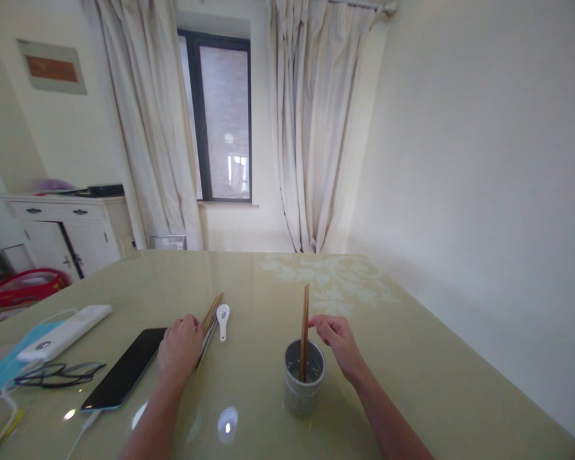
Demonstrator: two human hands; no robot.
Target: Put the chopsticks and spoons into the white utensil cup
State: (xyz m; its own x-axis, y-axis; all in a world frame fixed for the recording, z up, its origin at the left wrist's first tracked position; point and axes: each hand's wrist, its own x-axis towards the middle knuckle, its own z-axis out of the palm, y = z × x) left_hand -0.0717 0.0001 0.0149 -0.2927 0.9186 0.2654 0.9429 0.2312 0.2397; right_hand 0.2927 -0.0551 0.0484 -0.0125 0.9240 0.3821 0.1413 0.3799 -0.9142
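A grey utensil cup [303, 383] stands on the pale green table [412, 358] with wooden chopsticks [305, 332] upright in it. My right hand [338, 342] hovers just right of the chopsticks, fingers pinched together near them, not clearly touching. My left hand [179, 348] rests curled on the table over the near end of a bundle of chopsticks [211, 313] that lies flat. A white ceramic spoon [222, 319] lies beside that bundle.
A black phone [124, 377] with a white cable lies left of my left hand. Glasses [57, 374], a white power bank [64, 332] and a blue mask [9, 361] sit further left. A white cabinet [67, 236], curtains and a window stand beyond the table.
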